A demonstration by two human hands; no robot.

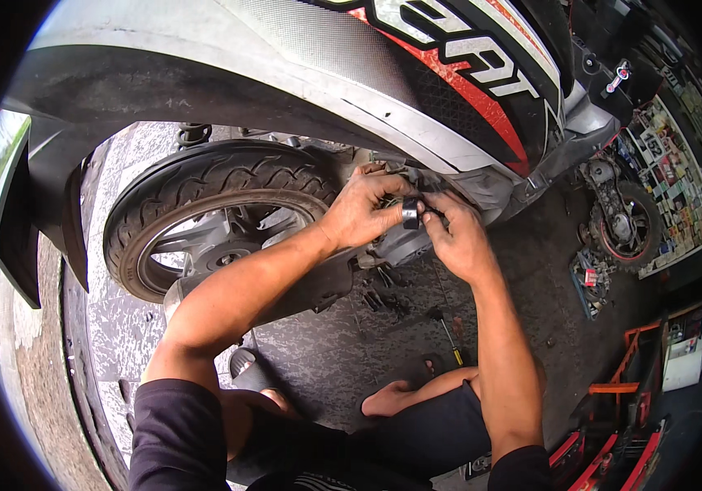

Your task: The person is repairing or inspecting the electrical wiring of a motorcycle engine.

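Both my hands meet beside the engine area of a scooter (441, 114) with white, black and red panels. My left hand (365, 204) is closed, its thumb and fingers pinching a small glossy black piece (410, 213) that looks like a roll of tape. Close against it, my right hand (459, 237) is closed too, thumb and forefinger together at a thin dark strand too small to make out. Beneath the fingers lies the grey metal engine casing (404, 244), partly covered by my hands. The scooter's rear wheel (220, 221) is to the left of my left hand.
A screwdriver (453, 344) with a yellow handle lies on the dark floor, near my foot (388, 399). Small dark parts (379, 295) are scattered below the engine. At right stand another wheel with an engine (621, 217), a printed poster (678, 188) and red metal stands (613, 442).
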